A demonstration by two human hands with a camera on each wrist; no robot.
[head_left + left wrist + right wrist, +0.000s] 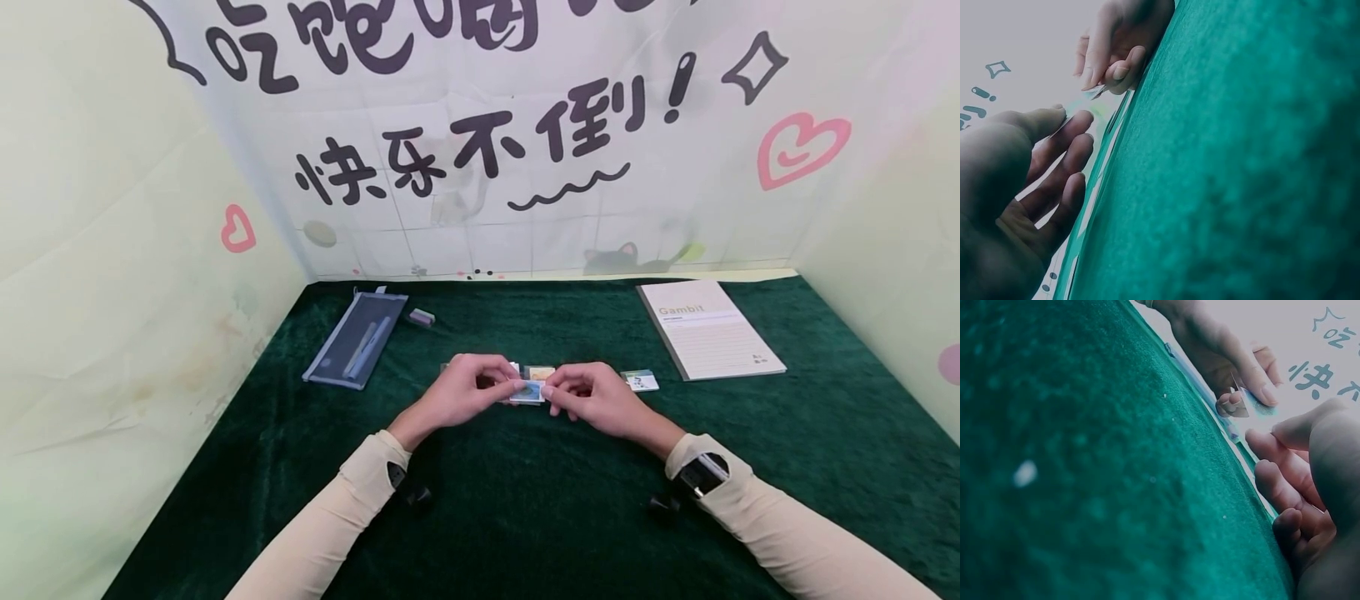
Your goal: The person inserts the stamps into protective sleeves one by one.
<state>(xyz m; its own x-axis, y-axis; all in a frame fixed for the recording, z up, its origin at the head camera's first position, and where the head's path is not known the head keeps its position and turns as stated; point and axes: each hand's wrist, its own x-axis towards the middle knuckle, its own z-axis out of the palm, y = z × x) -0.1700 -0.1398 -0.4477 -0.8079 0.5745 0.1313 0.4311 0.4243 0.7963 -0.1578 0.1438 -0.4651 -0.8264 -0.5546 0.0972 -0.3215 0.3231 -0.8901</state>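
Observation:
A small blue picture card (529,392) is held up between both hands over the green cloth. My left hand (465,390) pinches its left edge between thumb and index finger. At the right edge, thumb and fingertips of my right hand (600,402) pinch it too. Clear film juts out around the card (1260,409) in the right wrist view. Just behind it lies a small yellowish card (542,372), partly covered by the hands. Another small white card (641,382) in a clear sleeve lies right of my right hand.
At the back left, a blue mesh pencil pouch (357,340) with pens inside lies near a small eraser (422,317). A notebook (712,329) lies at the back right. The green cloth (540,508) meets a printed backdrop (465,242) behind.

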